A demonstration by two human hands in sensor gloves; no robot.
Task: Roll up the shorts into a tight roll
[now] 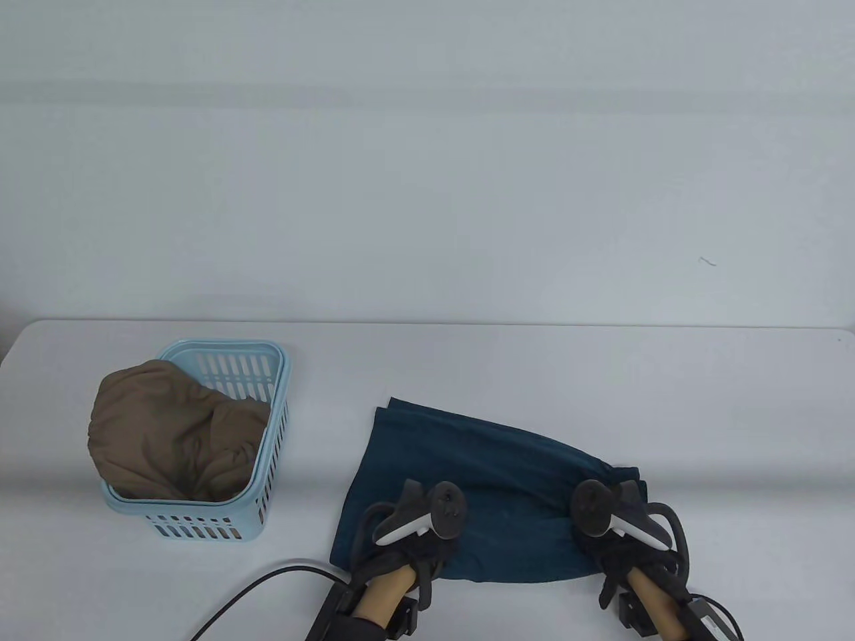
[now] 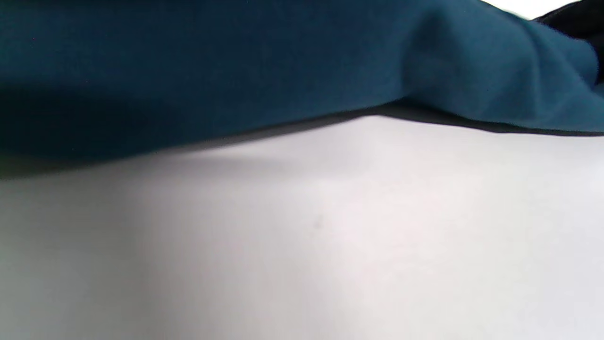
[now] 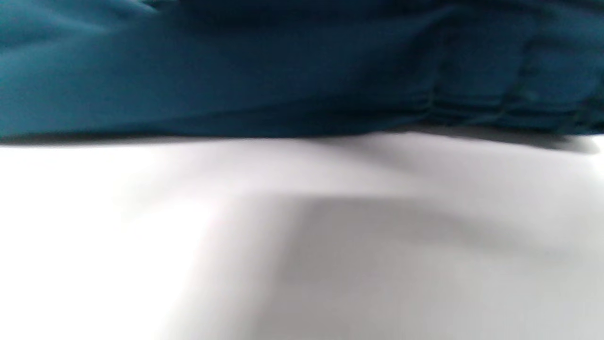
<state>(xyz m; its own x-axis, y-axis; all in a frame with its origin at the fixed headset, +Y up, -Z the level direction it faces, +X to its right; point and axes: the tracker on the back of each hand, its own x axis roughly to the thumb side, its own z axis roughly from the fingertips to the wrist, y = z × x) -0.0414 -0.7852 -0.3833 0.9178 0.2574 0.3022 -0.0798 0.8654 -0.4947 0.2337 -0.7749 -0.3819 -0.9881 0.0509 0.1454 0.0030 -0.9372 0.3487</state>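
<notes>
Getting ready to roll, I think. On the left of the desk [image 1: 601, 374] a light blue basket [image 1: 267, 427] holds a brown cloth [image 1: 167, 434]. The dark teal shorts [image 1: 481, 467] lie flat near the front edge. The left hand [image 1: 417, 534] and the right hand [image 1: 611, 534] rest on the near edge, but I cannot tell if the fingers grip it. Next, both hands should curl that edge over evenly and tightly.
</notes>
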